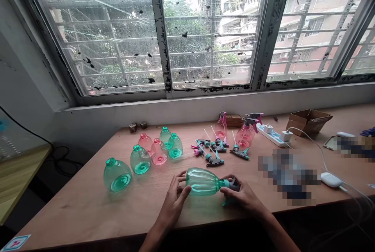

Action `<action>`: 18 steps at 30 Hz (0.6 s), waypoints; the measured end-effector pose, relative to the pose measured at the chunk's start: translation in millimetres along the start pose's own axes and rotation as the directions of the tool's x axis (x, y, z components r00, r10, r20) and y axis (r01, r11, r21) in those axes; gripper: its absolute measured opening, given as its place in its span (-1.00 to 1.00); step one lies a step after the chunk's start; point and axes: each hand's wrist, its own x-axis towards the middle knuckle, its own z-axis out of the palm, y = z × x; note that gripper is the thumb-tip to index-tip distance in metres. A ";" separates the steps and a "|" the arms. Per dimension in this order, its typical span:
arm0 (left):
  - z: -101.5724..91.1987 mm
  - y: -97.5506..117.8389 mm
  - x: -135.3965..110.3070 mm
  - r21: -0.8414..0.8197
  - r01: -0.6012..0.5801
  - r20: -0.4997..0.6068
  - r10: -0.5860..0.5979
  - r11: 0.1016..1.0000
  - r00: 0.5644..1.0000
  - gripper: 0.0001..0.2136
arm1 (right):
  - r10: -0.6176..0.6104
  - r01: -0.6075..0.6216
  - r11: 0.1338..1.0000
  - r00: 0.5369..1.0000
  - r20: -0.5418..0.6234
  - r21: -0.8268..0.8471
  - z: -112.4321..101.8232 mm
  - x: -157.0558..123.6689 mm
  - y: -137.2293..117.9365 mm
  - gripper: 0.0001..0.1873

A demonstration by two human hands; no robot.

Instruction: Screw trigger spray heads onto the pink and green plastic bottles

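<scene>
A green plastic spray bottle [203,182] lies on its side near the front edge of the wooden table [88,201]. My left hand [175,199] grips its base, fingers curled round it. Curled round the dark spray head [233,185] at the bottle's neck is my right hand [245,197]. Several loose spray heads [215,154] with white tubes lie just behind the bottle.
Several empty green and pink bottles [140,159] stand left of centre. Two pink bottles with spray heads fitted [245,133] stand at the back. A power strip [271,134], a cardboard box [309,120], cables and a white charger [331,179] occupy the right. Behind the table is a window.
</scene>
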 end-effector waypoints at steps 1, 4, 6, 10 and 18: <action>0.0 -0.4 0.3 -0.010 0.004 0.000 -0.004 1.000 1.000 -0.64 | -0.001 0.001 1.000 1.000 0.001 -0.011 -0.2 0.1 0.4 -0.58; -0.2 -1.4 0.6 -0.004 -0.003 0.010 0.003 1.000 1.000 -0.68 | -0.012 0.011 0.999 1.000 -0.017 -0.049 -0.8 0.7 1.4 -0.58; -0.7 -1.1 0.3 0.021 -0.013 0.017 0.013 1.000 1.000 -0.70 | -0.012 0.011 0.999 1.000 -0.021 -0.049 -1.1 0.9 1.5 -0.58; -1.0 2.0 -0.9 0.075 -0.053 0.005 0.052 0.996 0.999 -0.69 | -0.006 0.006 1.000 1.000 -0.012 -0.016 -1.1 0.5 0.5 -0.56; 2.4 6.3 -2.3 -0.024 0.022 -0.013 -0.022 0.999 1.000 -0.69 | -0.014 0.014 0.997 1.000 -0.002 -0.071 -1.6 -0.5 0.9 -0.56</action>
